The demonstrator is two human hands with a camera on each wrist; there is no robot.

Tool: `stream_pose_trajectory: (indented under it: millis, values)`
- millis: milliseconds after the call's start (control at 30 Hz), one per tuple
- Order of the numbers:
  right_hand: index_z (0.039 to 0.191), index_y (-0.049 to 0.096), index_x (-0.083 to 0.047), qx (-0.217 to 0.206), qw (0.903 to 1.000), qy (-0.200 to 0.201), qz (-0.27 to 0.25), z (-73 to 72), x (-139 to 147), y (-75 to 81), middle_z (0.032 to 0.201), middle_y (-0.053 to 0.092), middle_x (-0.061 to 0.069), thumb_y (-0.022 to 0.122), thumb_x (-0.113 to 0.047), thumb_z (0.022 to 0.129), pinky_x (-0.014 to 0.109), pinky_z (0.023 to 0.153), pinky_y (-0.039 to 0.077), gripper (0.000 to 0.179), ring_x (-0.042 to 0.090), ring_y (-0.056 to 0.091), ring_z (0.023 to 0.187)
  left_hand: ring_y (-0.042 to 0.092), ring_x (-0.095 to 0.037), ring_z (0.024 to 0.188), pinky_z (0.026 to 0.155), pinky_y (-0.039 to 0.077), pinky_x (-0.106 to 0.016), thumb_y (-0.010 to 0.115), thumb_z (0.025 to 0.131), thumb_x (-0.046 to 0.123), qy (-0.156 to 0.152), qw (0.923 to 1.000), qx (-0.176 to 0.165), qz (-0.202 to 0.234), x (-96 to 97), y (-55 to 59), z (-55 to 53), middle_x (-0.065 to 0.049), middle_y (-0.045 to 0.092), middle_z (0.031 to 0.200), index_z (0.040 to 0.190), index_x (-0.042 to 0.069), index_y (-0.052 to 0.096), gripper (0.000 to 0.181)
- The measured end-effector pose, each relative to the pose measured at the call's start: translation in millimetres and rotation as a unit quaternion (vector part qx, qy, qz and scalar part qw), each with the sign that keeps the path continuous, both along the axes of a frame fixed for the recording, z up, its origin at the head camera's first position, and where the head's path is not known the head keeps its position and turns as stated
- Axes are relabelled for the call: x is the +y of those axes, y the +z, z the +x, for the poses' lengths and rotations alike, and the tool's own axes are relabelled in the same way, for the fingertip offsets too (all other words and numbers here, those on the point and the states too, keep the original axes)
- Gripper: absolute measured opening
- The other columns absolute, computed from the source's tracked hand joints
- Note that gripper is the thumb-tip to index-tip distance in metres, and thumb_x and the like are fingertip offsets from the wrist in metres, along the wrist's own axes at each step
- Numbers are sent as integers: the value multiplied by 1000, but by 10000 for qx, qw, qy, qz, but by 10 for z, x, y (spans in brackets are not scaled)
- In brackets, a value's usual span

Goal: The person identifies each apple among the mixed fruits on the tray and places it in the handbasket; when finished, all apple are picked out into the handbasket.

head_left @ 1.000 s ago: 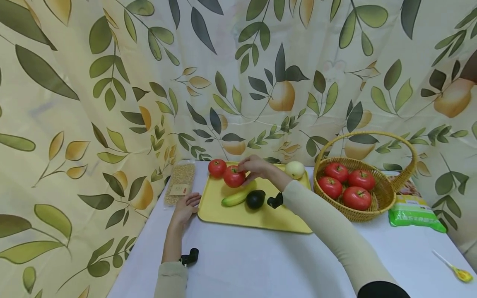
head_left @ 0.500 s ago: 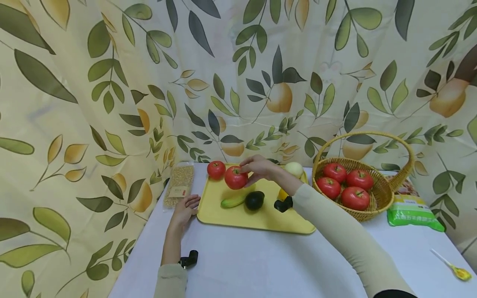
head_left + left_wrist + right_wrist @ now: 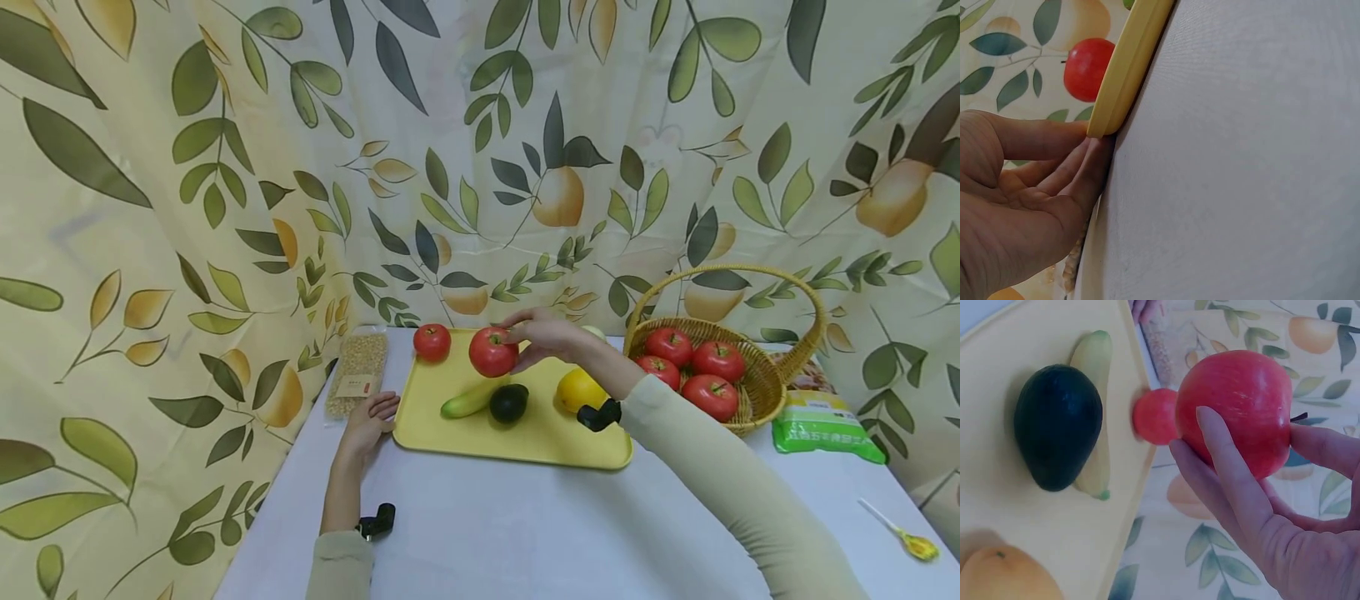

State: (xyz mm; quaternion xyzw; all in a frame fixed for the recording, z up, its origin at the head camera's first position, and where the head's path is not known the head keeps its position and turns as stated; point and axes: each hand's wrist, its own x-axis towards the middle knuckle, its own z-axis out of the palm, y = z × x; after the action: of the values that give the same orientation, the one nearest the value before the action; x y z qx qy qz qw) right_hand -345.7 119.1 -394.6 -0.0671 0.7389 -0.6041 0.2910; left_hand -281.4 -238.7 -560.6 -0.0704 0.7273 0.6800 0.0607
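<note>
My right hand [image 3: 551, 337] holds a red apple [image 3: 493, 352] above the yellow tray [image 3: 517, 450], its fingers and thumb round the fruit. In the right wrist view the apple [image 3: 1238, 409] shows a streaked skin and a dark stem. Another red apple [image 3: 432, 342] sits in the tray's far left corner. A green banana [image 3: 467, 402], a dark avocado [image 3: 509, 403] and a yellow round fruit [image 3: 577, 390] lie on the tray. At the tray's left edge is my left hand [image 3: 367, 425]; the left wrist view shows its thumb and fingers pinching the rim [image 3: 1124, 75].
A wicker basket [image 3: 768, 392] with several red apples stands right of the tray, its handle raised. Beside it lies a green and yellow bag [image 3: 825, 425]. A clear bag of pale grains [image 3: 363, 358] lies left. A spoon-like item [image 3: 917, 546] is near the right edge.
My right hand has lifted the apple and carried it to the right, away from the other apple. The yellow fruit has come into view from behind the arm. My left hand stays at the tray's edge.
</note>
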Motion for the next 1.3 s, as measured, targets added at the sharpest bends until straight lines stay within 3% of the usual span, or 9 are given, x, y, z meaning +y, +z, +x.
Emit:
stream_pose_trajectory:
  millis: [200,400,633,1067,1300]
  values:
    - [148,45,-1,29,9999,-107,57,79,149,93,135,58,30,65,-13,102,50,84,63,51,43,76,93,50,-45,139,107,52,-40,51,88,-26,-33,10000,59,-1,-4,7,3,-33,51,148,148,-12,46,61]
    - [151,43,0,109,9998,-124,136,142,264,154,136,57,31,63,-14,104,53,90,59,54,43,75,97,50,-44,140,106,53,-38,52,89,-25,0,10000,-3,-27,-10,5,-6,-32,51,149,148,-11,46,61]
    - [151,42,2,90,9998,-128,111,154,372,151,138,54,32,62,-12,104,57,94,56,53,43,75,96,51,-44,139,104,54,-36,52,88,-25,14,10000,12,-52,-2,15,-1,-32,52,148,148,-12,46,61]
    - [151,41,3,165,9995,-158,196,202,596,148,138,53,32,60,-11,104,49,88,61,52,43,75,95,51,-44,139,97,56,-27,52,87,-26,7,10000,47,-45,-7,-27,14,-32,51,149,148,-11,47,62]
    - [153,40,5,321,9988,-90,367,226,765,155,132,60,32,59,-13,105,50,89,61,55,43,76,96,47,-46,142,109,50,-41,50,88,-27,-46,10000,48,39,10,-10,14,-35,48,151,149,-13,44,63]
